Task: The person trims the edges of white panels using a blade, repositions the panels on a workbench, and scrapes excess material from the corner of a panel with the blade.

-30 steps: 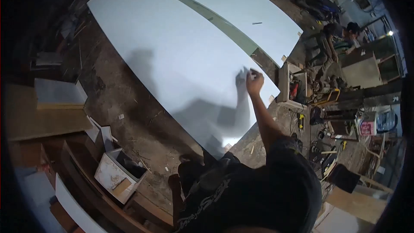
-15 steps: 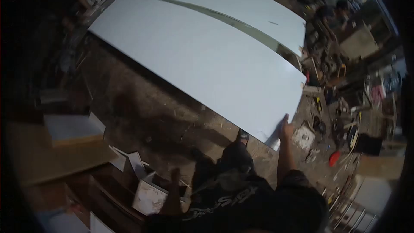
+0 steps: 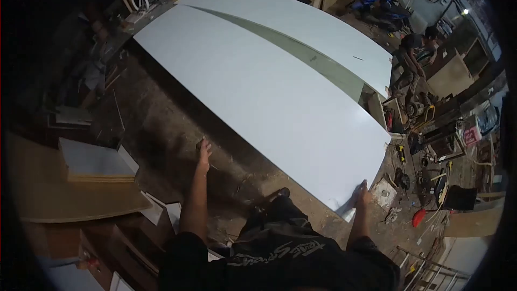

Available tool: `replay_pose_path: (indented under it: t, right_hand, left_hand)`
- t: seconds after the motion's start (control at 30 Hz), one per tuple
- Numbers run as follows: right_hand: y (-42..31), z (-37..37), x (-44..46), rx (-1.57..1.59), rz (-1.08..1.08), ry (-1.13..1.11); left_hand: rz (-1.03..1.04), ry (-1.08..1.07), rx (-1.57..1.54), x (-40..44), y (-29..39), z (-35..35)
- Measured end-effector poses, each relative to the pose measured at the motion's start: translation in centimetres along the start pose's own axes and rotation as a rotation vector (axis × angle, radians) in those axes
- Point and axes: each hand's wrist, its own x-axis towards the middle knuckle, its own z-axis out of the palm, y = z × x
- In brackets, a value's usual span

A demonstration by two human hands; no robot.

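A large white panel (image 3: pixel 253 86) lies across the view, its near long edge reaching toward me. At its near right corner, my right hand (image 3: pixel 364 198) grips the short edge, with a finger or thumb along the top and the rest out of sight. My left hand (image 3: pixel 204 156) is raised over the floor, apart from the panel's long edge, fingers stretched and holding nothing visible. Beyond the first panel lies a second white panel (image 3: pixel 301 13), with a greenish strip (image 3: pixel 291 47) showing between them.
Another person (image 3: pixel 414 56) is low down at the far right. A blue motorbike (image 3: pixel 379 8) stands behind. Stacked boards (image 3: pixel 99 164) and drawer-like boxes (image 3: pixel 129 248) are at left. Tools, a red object (image 3: pixel 419 217) and a metal rack (image 3: pixel 431 269) lie along the right.
My left arm has risen and reached forward toward the panel's long edge. My right hand stays on the corner. The camera view has shifted, so the panel sits lower and further right.
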Motion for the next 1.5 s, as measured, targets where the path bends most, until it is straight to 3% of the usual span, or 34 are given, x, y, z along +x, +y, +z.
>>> replay_pose_path:
  t: [0.1, 0.2, 0.27, 0.47, 0.6, 0.67, 0.7, 0.77, 0.83, 0.93, 0.97, 1.07, 1.17, 1.2, 1.27, 1.33, 1.37, 1.4, 1.43, 1.47, 1.5]
  right_hand:
    - [-2.3, -0.3, -4.7, 0.071, -0.113, 0.006]
    - [2.7, 0.5, -2.7, -0.073, -0.083, 0.115]
    - [0.1, 1.0, -4.9, -0.427, -0.126, 0.104]
    - [-6.2, 2.7, -6.6, -0.538, 0.374, 0.239]
    - [1.6, 2.7, -3.7, -0.417, 0.203, 0.269]
    - [-2.5, 3.8, -5.8, -0.458, 0.231, 0.364]
    - [-2.4, 3.9, -5.5, -0.438, 0.151, 0.385]
    - [-3.1, 3.3, -6.7, -0.525, 0.212, 0.384]
    - [-2.9, 3.3, -5.5, -0.571, 0.211, 0.373]
    - [4.8, 0.7, -3.2, -0.639, 0.113, 0.374]
    - [6.0, 0.6, -3.6, -0.648, 0.069, 0.403]
    - [7.2, -0.7, -3.5, -0.687, 0.079, 0.325]
    - [6.3, -1.4, -3.5, -0.63, 0.091, 0.209]
    - [6.4, -1.3, -3.6, -0.625, 0.145, 0.19]
    - [5.7, -1.2, -3.8, -0.611, 0.286, 0.186]
    - [2.8, -0.6, -4.6, -0.553, 0.432, 0.256]
    - [0.8, 0.2, -5.6, -0.549, 0.376, 0.329]
    - [-1.6, 1.4, -6.7, -0.547, 0.316, 0.397]
    - [-6.6, 2.6, -8.5, -0.58, 0.45, 0.408]
    - [-6.6, 4.3, -10.8, -0.718, 0.445, 0.618]
    - [-5.8, 5.9, -13.4, -0.862, 0.437, 0.825]
  left_hand:
    - [-0.027, 0.037, -0.2, 2.2, 3.3, 2.0]
    - [-0.032, 0.138, -0.2, 4.4, 7.2, 4.1]
    - [-0.056, 0.207, -0.253, 6.5, 8.3, 5.0]
    - [-0.049, 0.378, -0.279, 13.5, 9.4, 7.5]
    - [0.231, 0.282, -0.638, 21.2, 3.9, 5.1]
    - [0.209, 0.33, -0.602, 18.6, 8.2, 7.2]
    - [0.167, 0.339, -0.547, 18.3, 10.1, 7.5]
    - [0.072, 0.34, -0.407, 18.3, 12.9, 7.8]
    - [0.182, 0.349, -0.325, 29.5, 8.4, 3.2]
    - [0.312, 0.541, 0.287, 25.0, 19.2, 5.1]
    - [0.65, 0.793, 0.738, 27.3, 19.6, 4.3]
    - [0.805, 0.665, 1.011, 29.9, 24.6, 7.8]
    - [0.336, 0.754, 1.183, 32.8, 27.5, 9.9]
    - [0.36, 0.819, 1.287, 34.9, 26.7, 9.1]
    - [0.303, 0.665, 1.35, 34.2, 28.4, 9.1]
    - [0.812, 0.494, 1.32, 36.8, 26.2, 7.8]
    - [1.074, 0.293, 1.304, 38.9, 25.1, 7.9]
    - [1.146, 0.174, 1.318, 39.0, 25.1, 9.9]
    - [1.216, 0.058, 1.327, 38.6, 25.5, 12.6]
    - [1.282, -0.06, 1.336, 37.9, 26.0, 15.2]
    - [1.176, -0.21, 1.381, 37.4, 26.9, 18.5]
